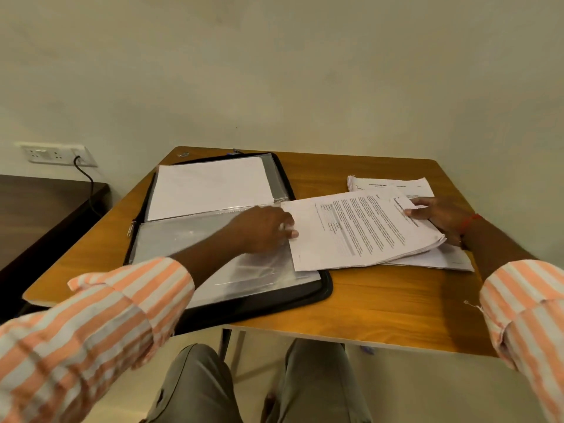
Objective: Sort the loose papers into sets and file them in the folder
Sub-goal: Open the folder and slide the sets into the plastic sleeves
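A cream wall [305,71] fills the upper frame; at left a socket plate [56,154] (cable plugged in) sits above a dark desk [36,209].

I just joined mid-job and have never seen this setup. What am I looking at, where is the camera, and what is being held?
There is no machine: a person works bare-handed. The single view comes from a camera worn on their head, looking down at a wooden table. An open black folder with clear sleeves lies on the left, and a paper stack sits at the back right. The right hand grips a printed set by its right end. The left hand is at the set's other edge; its grip is unclear.
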Tool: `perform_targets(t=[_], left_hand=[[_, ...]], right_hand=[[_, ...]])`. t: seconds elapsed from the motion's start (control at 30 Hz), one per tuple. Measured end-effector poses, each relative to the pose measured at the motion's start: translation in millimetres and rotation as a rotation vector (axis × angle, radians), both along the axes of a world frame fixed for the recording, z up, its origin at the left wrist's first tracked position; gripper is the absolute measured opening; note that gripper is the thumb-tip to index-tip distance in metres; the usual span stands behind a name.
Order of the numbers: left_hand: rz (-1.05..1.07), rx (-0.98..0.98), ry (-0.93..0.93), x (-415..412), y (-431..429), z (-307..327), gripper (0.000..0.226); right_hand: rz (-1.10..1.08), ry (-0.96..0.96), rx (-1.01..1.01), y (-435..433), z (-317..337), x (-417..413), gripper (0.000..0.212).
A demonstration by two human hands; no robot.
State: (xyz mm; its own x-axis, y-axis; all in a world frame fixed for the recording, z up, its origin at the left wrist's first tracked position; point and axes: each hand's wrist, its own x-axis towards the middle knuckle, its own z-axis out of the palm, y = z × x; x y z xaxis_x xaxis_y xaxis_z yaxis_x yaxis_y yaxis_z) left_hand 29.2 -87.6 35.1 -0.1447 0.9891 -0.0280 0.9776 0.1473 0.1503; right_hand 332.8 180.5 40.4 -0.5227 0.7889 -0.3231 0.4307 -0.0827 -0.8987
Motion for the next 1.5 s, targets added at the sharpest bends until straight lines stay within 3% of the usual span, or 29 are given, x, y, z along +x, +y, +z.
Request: perform_targets(t=[0.07,0.23,0.4,0.57,0.77,1.03,1.17,1.5], left_hand=[[-0.019,-0.056,0.087,12.3,-12.9,-15.3,0.062],[0.013,-0.047,0.015,26.7,-21.2,-38.1,0.084],[0.02,-0.012,-0.017,30.1,-18.8,-45.3,0.086],[0.035,-0.001,-0.059,33.2,-23.4,-47.0,0.084],[0.166,0.054,0.054,23.5,-41.9,-39.7,0.085],[0.229,0.034,-0.046,29.4,-53.6,-54.5,0.091],[0.222,0.029,-0.068,32.7,-54.3,-52.5,0.09],[0.24,0.064,-0.057,33.9,-60.2,-59.0,0.089]], right_hand=[[0.019,-0.077,0.134,-2.6,-3.0,-4.4,0.043],[0.106,-0.166,0.33,-10.7,-3.9,-17.2,0.038],[0.032,-0.117,0.351,-18.5,-11.8,-30.0,0.037],[0.11,-0.001,0.17,-33.6,-19.3,-51.6,0.03],[-0.023,-0.065,0.292,-29.7,-25.3,-53.4,0.023],[0.075,-0.017,0.211,-60.7,-28.5,-87.5,0.02],[0.03,0.002,0.259,-67.4,-24.0,-95.3,0.019],[0.166,-0.005,0.255,-105.6,-23.8,-123.0,0.013]])
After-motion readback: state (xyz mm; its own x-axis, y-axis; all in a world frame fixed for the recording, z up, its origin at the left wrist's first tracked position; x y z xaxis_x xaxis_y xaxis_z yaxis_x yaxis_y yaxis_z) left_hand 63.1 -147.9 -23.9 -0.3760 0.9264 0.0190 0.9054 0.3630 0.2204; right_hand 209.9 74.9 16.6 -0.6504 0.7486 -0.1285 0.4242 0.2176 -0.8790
